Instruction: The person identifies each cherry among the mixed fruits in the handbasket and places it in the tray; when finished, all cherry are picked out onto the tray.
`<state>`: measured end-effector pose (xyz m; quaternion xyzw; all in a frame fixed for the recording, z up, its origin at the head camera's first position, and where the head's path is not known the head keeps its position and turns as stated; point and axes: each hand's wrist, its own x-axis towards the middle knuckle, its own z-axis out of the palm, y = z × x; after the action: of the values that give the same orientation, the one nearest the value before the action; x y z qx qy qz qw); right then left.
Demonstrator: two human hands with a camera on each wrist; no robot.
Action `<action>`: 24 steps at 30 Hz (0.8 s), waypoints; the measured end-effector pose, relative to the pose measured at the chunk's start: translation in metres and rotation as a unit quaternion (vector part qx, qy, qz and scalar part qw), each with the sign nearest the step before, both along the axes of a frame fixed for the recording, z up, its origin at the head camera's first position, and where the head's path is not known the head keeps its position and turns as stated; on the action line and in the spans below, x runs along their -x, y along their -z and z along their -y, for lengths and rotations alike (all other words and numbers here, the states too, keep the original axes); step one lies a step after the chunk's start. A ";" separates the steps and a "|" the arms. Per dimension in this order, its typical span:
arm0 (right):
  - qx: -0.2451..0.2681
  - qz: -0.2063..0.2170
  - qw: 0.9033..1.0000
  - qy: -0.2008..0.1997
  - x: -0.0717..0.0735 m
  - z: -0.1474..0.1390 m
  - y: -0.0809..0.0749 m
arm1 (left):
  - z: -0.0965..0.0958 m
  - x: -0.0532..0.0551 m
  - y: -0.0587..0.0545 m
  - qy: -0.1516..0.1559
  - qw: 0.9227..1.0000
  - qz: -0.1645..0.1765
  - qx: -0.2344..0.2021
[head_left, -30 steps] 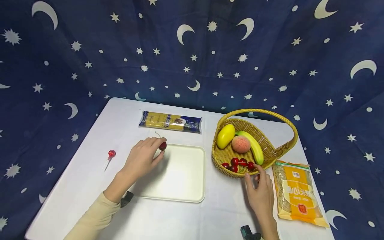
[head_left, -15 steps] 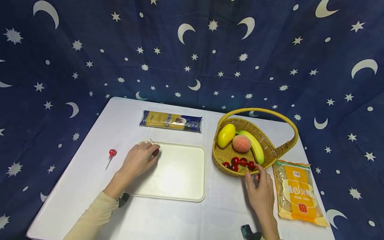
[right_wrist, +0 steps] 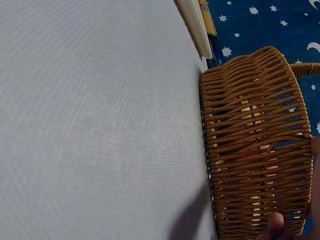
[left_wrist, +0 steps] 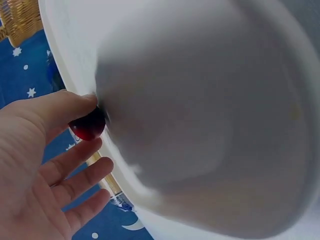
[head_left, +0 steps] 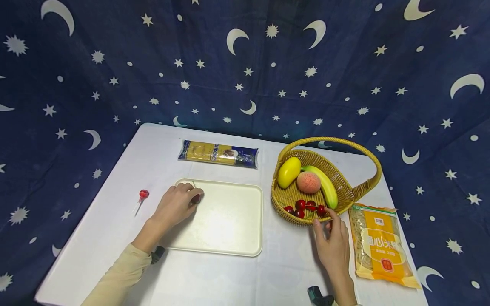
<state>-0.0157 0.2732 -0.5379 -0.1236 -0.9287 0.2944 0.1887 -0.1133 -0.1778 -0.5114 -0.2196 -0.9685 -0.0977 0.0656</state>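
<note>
A dark red cherry (left_wrist: pixel 89 126) is pinched between thumb and forefinger of the left hand (head_left: pixel 174 207), at the far left part of the cream tray (head_left: pixel 226 221); whether it touches the tray I cannot tell. The right hand's (head_left: pixel 333 246) fingers grip the near rim of the wicker basket (head_left: pixel 344 187), which holds more cherries (head_left: pixel 300 205), a peach (head_left: pixel 308 182), a banana (head_left: pixel 325 188) and a mango (head_left: pixel 289 172). A lollipop (head_left: pixel 143 194) lies left of the tray, a pasta packet (head_left: pixel 218 154) beyond it.

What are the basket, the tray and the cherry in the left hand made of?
Basket: wicker or a plastic imitation, faintly glossy, judging by its woven brown strands. Tray: probably plastic, smooth and cream-coloured. Cherry: shiny-skinned; real or plastic, unclear.
</note>
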 end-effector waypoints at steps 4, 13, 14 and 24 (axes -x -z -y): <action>0.002 0.005 1.000 0.004 -0.001 0.000 -0.001 | 0.000 -0.001 -0.005 -0.012 1.000 0.015 -0.001; 0.005 0.010 1.000 0.006 0.000 0.000 -0.001 | -0.008 0.001 -0.016 0.001 1.000 0.012 -0.016; 0.006 0.010 1.000 0.005 0.000 0.000 -0.001 | -0.010 0.001 -0.017 0.005 1.000 0.007 -0.018; 0.008 0.002 1.000 0.003 -0.001 0.001 -0.003 | -0.034 0.009 -0.038 0.042 0.999 -0.012 -0.029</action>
<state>-0.0148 0.2717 -0.5353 -0.1279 -0.9264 0.3008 0.1868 -0.1225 -0.1438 -0.4739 -0.2596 -0.9542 -0.1256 0.0794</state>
